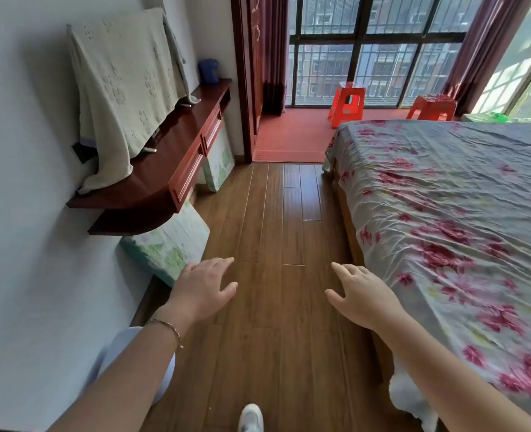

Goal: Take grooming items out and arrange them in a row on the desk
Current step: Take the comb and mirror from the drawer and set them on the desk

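Observation:
My left hand point(202, 288) and my right hand point(359, 293) are held out in front of me over the wooden floor, palms down, fingers relaxed and spread, holding nothing. A dark red wall-mounted desk point(164, 169) with drawers runs along the left wall, ahead of my left hand. A pale towel point(124, 88) drapes over something standing on it, and a blue cup point(208, 70) stands at its far end. No grooming items are visible.
A bed with a floral sheet point(445, 213) fills the right side. Flat green-printed boards point(170, 244) lean under the desk. Two orange plastic stools point(348, 102) stand by the far windows. Wooden floor point(273, 213) runs between desk and bed.

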Action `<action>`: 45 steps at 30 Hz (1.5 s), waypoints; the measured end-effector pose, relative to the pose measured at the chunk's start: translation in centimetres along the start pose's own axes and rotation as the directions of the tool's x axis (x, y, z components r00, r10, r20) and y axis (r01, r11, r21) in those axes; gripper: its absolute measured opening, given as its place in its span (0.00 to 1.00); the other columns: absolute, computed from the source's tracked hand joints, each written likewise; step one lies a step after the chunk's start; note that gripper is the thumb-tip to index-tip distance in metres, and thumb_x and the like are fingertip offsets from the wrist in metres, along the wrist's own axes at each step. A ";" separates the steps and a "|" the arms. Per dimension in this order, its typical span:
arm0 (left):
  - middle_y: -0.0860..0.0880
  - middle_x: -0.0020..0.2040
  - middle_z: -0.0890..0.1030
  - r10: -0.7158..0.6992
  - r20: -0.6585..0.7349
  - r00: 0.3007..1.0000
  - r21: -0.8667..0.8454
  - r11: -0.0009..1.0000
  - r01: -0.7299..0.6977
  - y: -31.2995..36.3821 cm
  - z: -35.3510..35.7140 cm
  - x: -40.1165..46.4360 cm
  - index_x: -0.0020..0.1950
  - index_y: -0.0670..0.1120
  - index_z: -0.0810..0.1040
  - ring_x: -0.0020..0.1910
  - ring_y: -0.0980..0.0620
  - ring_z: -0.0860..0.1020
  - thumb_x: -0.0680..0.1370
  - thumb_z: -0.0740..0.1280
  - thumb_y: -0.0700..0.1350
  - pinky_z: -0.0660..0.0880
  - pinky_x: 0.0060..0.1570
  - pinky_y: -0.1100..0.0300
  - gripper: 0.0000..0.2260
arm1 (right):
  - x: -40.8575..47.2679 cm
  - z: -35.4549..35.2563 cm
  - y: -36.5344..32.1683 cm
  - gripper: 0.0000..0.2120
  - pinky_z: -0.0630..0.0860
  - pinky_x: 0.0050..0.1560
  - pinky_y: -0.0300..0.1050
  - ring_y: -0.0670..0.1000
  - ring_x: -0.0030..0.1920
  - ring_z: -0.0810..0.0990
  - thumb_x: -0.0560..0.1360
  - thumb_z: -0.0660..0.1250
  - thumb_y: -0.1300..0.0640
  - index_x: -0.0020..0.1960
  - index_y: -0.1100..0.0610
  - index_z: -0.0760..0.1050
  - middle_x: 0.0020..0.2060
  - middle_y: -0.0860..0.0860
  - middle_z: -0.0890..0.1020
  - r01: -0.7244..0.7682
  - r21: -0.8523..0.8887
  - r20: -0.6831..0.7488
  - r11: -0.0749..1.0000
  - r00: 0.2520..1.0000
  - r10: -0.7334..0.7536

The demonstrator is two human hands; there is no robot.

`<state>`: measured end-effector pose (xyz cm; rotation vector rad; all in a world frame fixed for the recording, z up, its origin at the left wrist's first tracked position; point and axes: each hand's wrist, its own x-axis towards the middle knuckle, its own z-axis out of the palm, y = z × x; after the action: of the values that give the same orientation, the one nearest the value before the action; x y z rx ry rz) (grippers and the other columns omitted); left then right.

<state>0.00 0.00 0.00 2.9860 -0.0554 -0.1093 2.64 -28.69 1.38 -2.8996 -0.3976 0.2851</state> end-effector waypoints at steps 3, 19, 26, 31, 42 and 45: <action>0.55 0.72 0.65 0.000 0.003 1.000 0.004 1.000 0.000 -0.2 0.7 2.2 0.73 0.53 0.59 0.71 0.55 0.63 0.78 0.55 0.59 0.59 0.69 0.53 0.24 | 2.1 0.6 0.7 0.29 0.61 0.71 0.44 0.49 0.74 0.59 0.78 0.54 0.42 0.76 0.51 0.52 0.73 0.47 0.62 0.002 0.000 0.007 1.000 1.000 -0.002; 0.55 0.73 0.64 0.011 0.011 1.000 -0.065 0.998 -0.010 -5.6 -1.9 24.2 0.73 0.54 0.59 0.72 0.55 0.62 0.78 0.56 0.58 0.58 0.70 0.53 0.25 | 24.5 -3.6 0.3 0.30 0.60 0.71 0.45 0.50 0.74 0.58 0.78 0.54 0.43 0.76 0.52 0.51 0.74 0.47 0.62 -0.005 -0.027 0.018 1.000 1.000 0.005; 0.55 0.73 0.64 0.018 0.027 0.999 -0.068 0.998 -0.017 -7.6 -2.8 32.5 0.73 0.54 0.59 0.72 0.55 0.61 0.78 0.55 0.58 0.57 0.70 0.53 0.25 | 32.5 -5.3 0.4 0.30 0.60 0.71 0.44 0.49 0.74 0.58 0.79 0.54 0.43 0.76 0.51 0.51 0.74 0.46 0.61 -0.027 -0.008 -0.008 1.000 1.000 0.027; 0.55 0.73 0.64 0.019 0.031 0.999 -0.079 0.997 -0.017 -7.7 -2.9 37.7 0.73 0.54 0.59 0.72 0.55 0.61 0.78 0.55 0.58 0.56 0.71 0.52 0.24 | 37.6 -6.2 1.7 0.30 0.59 0.71 0.44 0.49 0.74 0.57 0.79 0.53 0.43 0.76 0.51 0.51 0.74 0.46 0.61 -0.021 -0.007 -0.012 1.000 1.000 0.021; 0.55 0.73 0.64 -0.159 0.037 0.987 -0.059 0.985 0.161 -8.1 -2.1 50.9 0.73 0.54 0.59 0.72 0.55 0.61 0.78 0.54 0.59 0.58 0.70 0.54 0.24 | 54.2 -8.5 6.3 0.28 0.61 0.69 0.41 0.48 0.72 0.60 0.78 0.54 0.43 0.75 0.50 0.54 0.72 0.45 0.64 0.138 -0.062 0.034 0.988 0.990 -0.136; 0.55 0.73 0.64 -0.247 0.036 0.968 -0.056 0.967 0.249 -8.4 -2.0 53.8 0.73 0.54 0.59 0.72 0.55 0.61 0.78 0.54 0.59 0.58 0.70 0.55 0.24 | 58.9 -9.4 7.2 0.27 0.61 0.69 0.41 0.49 0.72 0.60 0.78 0.54 0.44 0.75 0.50 0.54 0.72 0.44 0.65 0.212 -0.079 0.075 0.974 0.976 -0.206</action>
<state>54.01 6.32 -3.04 2.9169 0.3142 -0.1786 62.08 -20.36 -0.74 -2.9040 -0.7379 0.3384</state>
